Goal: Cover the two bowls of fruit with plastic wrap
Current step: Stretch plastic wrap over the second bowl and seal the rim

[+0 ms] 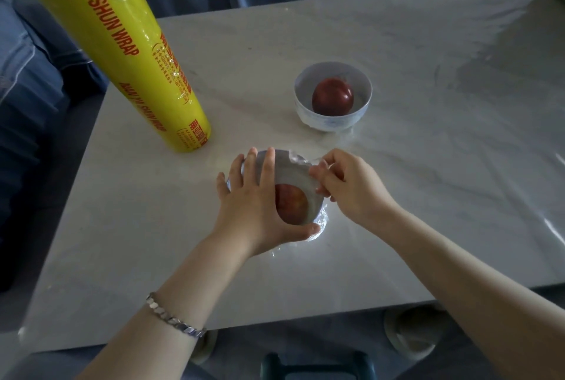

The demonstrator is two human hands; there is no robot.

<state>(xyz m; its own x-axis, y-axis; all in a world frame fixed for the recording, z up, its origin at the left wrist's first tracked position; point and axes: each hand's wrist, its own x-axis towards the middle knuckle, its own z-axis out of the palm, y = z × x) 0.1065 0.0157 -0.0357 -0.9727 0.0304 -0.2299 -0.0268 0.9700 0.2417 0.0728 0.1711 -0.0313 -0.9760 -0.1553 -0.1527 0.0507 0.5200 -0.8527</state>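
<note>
Two white bowls stand on a pale marble table [397,196]. The near bowl [293,178] holds a red fruit [292,204] under clear plastic wrap [298,158]. My left hand [253,205] lies flat over its left side, thumb curled under the front rim. My right hand [345,184] pinches the wrap's bunched edge at the bowl's right rim. The far bowl [333,98] holds a dark red fruit [332,97], and crinkled film shows at its base; whether wrap spans its top I cannot tell.
A tall yellow roll of plastic wrap [128,55] stands upright at the table's left, close behind my left hand. Blue upholstery [39,80] surrounds the table on the left and far sides. Round white objects [412,333] sit on the floor below the near edge.
</note>
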